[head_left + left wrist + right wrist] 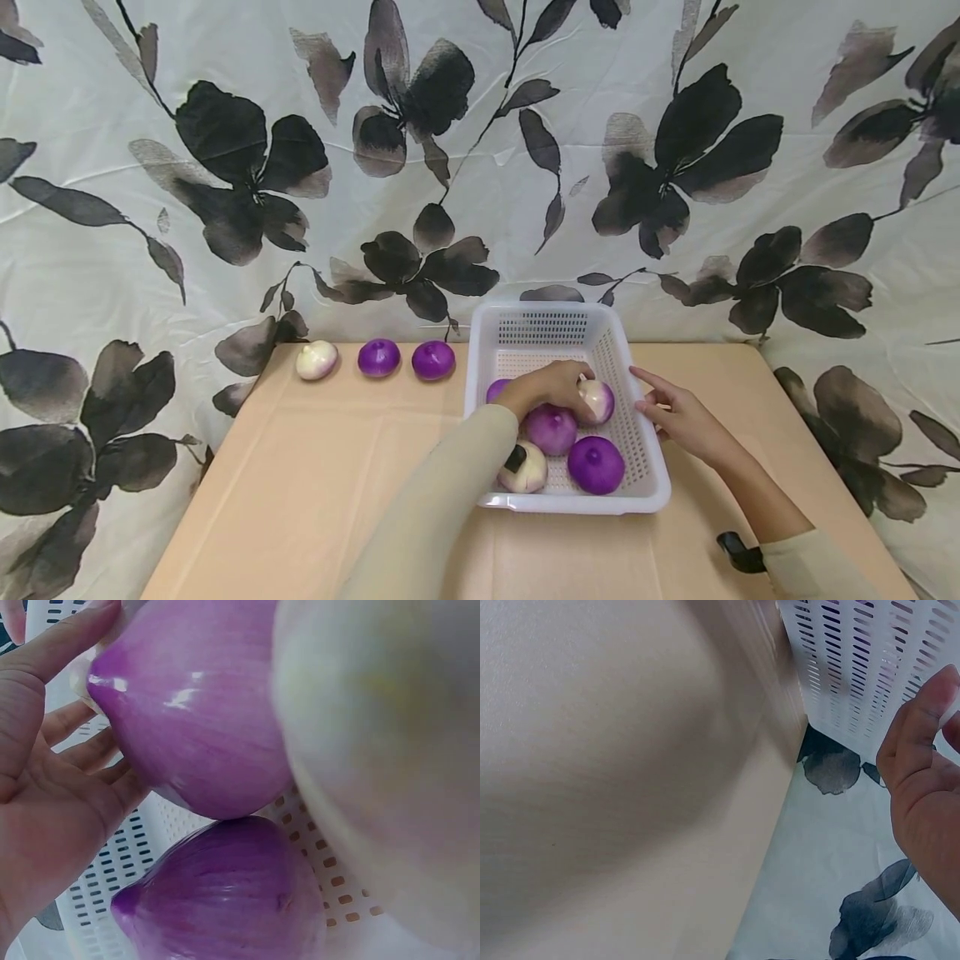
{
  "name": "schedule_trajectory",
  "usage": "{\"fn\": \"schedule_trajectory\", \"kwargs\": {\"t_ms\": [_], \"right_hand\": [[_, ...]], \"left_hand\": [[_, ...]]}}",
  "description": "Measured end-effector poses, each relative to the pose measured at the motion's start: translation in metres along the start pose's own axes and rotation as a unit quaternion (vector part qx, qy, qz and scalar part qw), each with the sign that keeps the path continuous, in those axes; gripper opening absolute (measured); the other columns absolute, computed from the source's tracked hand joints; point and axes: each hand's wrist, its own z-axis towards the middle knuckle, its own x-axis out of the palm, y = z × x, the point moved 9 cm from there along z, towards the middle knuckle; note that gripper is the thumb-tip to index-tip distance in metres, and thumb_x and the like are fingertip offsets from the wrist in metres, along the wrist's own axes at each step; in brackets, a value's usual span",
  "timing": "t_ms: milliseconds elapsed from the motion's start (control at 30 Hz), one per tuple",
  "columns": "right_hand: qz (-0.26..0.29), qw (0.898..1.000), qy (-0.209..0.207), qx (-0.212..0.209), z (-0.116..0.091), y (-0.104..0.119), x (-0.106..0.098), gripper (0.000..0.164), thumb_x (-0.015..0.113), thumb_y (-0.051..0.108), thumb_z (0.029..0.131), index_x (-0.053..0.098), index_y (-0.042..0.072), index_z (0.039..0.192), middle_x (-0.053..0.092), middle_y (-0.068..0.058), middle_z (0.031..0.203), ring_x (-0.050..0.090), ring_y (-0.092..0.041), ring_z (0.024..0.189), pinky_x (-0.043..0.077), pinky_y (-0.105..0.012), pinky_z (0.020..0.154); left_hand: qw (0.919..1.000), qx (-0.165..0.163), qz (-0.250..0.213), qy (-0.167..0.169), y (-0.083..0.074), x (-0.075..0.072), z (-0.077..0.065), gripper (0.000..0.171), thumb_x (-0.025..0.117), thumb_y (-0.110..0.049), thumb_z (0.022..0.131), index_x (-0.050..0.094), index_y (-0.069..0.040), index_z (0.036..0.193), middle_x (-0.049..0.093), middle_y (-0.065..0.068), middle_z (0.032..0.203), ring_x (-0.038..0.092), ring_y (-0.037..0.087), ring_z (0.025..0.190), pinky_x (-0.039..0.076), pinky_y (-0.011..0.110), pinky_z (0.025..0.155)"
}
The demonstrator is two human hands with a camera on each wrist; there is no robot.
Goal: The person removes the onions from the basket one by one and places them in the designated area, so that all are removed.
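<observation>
In the head view my left hand (pixel 555 387) reaches into a white plastic basket (pixel 491 333) and grips a white-and-purple onion (pixel 600 402). The left wrist view shows that hand's thumb and fingers (pixel 90 754) behind a purple onion (pixel 195 705), which mostly hides the gripped one. A second purple onion (pixel 596 465) and a white onion (pixel 525 468) lie in the basket's near part. Another purple onion (pixel 497 389) is partly hidden by my left wrist. My right hand (pixel 678 417) touches the basket's right side with its index finger extended.
Left of the basket, a white onion (pixel 317 360) and two purple onions, one further left (pixel 378 357) and one nearer (pixel 432 360), stand in a row along the table's far edge. Floral cloth (pixel 525 208) hangs behind the light wooden table (pixel 337 483).
</observation>
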Motion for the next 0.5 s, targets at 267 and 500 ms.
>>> {"fn": "schedule_trajectory", "kwargs": {"t_ms": [267, 500], "right_hand": [[-0.004, 1.0, 0.004, -0.001, -0.002, 0.001, 0.001, 0.066, 0.057, 0.017, 0.097, 0.024, 0.014, 0.154, 0.054, -0.023, 0.098, 0.067, -0.024, 0.084, 0.06, -0.037, 0.063], [-0.009, 1.0, 0.004, -0.002, -0.001, 0.001, 0.001, 0.067, 0.058, 0.017, 0.096, 0.024, 0.014, 0.154, 0.053, -0.022, 0.098, 0.066, -0.023, 0.084, 0.06, -0.037, 0.062]], "left_hand": [[0.9997, 0.02, 0.012, -0.006, -0.006, -0.009, -0.002, 0.071, 0.086, -0.034, 0.07, 0.054, -0.016, 0.131, 0.065, -0.001, 0.108, 0.061, 0.008, 0.089, 0.051, 0.022, 0.08], [0.9989, 0.04, 0.015, -0.019, -0.011, -0.02, -0.006, 0.073, 0.086, -0.034, 0.07, 0.053, -0.014, 0.132, 0.065, 0.002, 0.111, 0.062, 0.008, 0.09, 0.051, 0.021, 0.08]]}}
